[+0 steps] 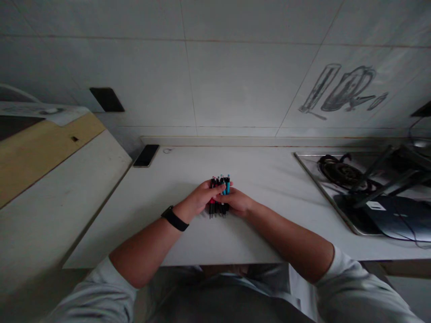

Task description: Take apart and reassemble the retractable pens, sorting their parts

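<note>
Head view — forearms (286, 231) converging, fingers (218, 190) clasping pens (228, 185)

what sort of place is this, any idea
Probably an indoor work corner, in a home or a small workshop; I can't tell which. A white counter stands against a panelled or tiled wall with dark marks on it, and dark gear clutters a metal-edged surface at the right.

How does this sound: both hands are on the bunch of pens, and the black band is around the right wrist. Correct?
Not quite: the head view shows the black band around the left wrist. The left hand and right hand are both on the pens.
</note>
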Motion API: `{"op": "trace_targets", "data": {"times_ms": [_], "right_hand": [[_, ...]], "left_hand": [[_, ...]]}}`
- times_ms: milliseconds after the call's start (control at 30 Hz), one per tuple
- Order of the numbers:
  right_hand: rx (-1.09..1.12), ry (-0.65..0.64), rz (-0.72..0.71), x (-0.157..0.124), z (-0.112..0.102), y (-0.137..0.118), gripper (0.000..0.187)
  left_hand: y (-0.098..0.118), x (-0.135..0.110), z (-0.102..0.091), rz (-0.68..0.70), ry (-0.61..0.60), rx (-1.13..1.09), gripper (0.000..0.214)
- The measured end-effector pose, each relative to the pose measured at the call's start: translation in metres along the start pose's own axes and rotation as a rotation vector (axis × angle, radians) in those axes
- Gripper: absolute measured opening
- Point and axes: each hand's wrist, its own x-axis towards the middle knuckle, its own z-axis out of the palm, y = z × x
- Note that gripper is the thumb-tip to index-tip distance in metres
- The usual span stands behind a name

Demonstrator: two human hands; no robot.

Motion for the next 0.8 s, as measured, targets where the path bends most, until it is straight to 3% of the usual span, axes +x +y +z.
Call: {"op": "trace_targets", "data": {"times_ms": [133,233,333,500,633,800], "right_hand": [[-0.032,0.028,-0.025,0.002,-0.002,0.006,0.060],[-0.112,0.026,-0.036,0.000,-0.003,0.008,0.061],[-0.263,-0.004,-0.038,-0.003,-0.005,0.006,0.059],[-0.532,0.027,-0.009,-0.005,-0.014,0.001,0.049],[-0.884,0.080,0.045,-0.012,-0.019,-0.019,0.039],[-1.354,0.188,0.058,-0.023,-0.019,-0.045,0.047]], "left_hand": [[-0.001,0.001,0.001,-0.015,0.000,-0.054,0.054],[-0.002,0.003,-0.001,0.012,0.085,-0.077,0.052],[-0.002,0.005,-0.004,0.032,0.188,-0.089,0.053],[0.000,0.006,-0.007,0.034,0.239,-0.097,0.050],[-0.001,0.006,-0.010,0.024,0.249,-0.094,0.050],[-0.004,0.005,-0.012,-0.018,0.236,0.039,0.047]]}}
